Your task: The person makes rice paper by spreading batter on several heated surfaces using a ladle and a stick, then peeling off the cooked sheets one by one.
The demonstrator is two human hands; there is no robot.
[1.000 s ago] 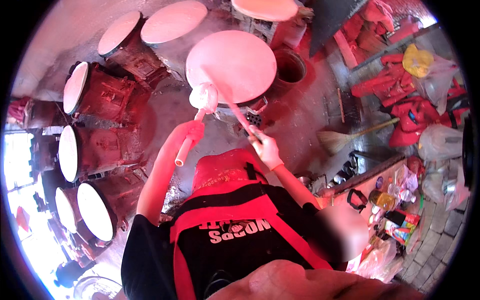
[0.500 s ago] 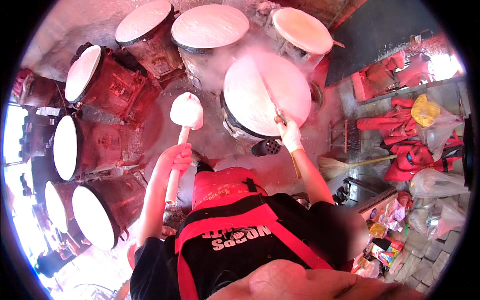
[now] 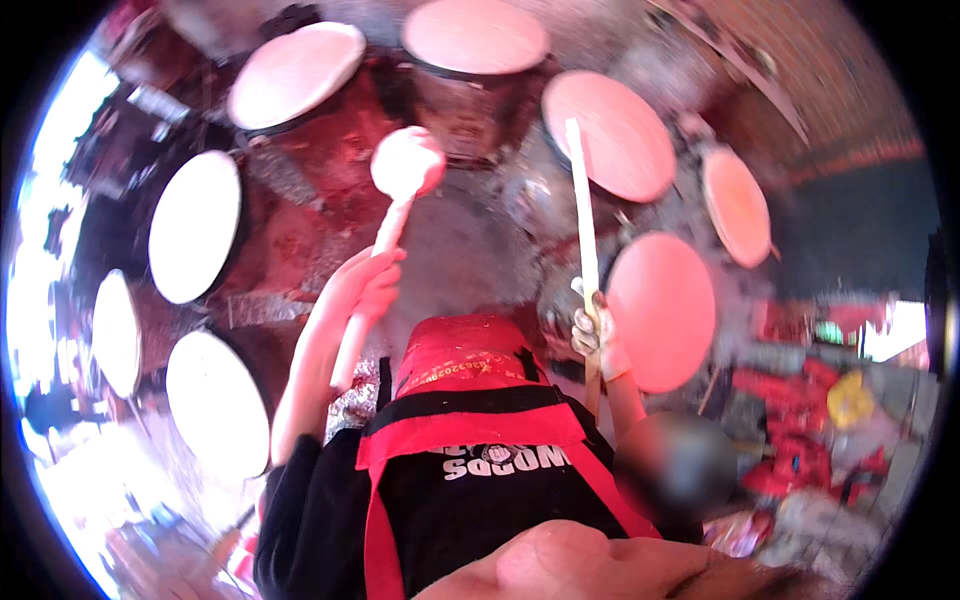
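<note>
Lettering [image 3: 462,371] marks red cloth [image 3: 450,340] near the left hand [image 3: 364,286].

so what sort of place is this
Probably a small food workshop or kitchen, going by the drum-like stands with pale round tops standing in an arc, the stick topped with a pale lump in the left hand, and the red apron.

Your left hand [image 3: 366,284], 9 o'clock, grips handle [image 3: 392,228], pale lump [image 3: 409,162] on tip toward 11. Your right hand [image 3: 607,338], past 3, holds long stick [image 3: 583,212] near round pan [image 3: 662,310]. More pans [image 3: 475,38] arc from 8 through 12 to 2.
</note>
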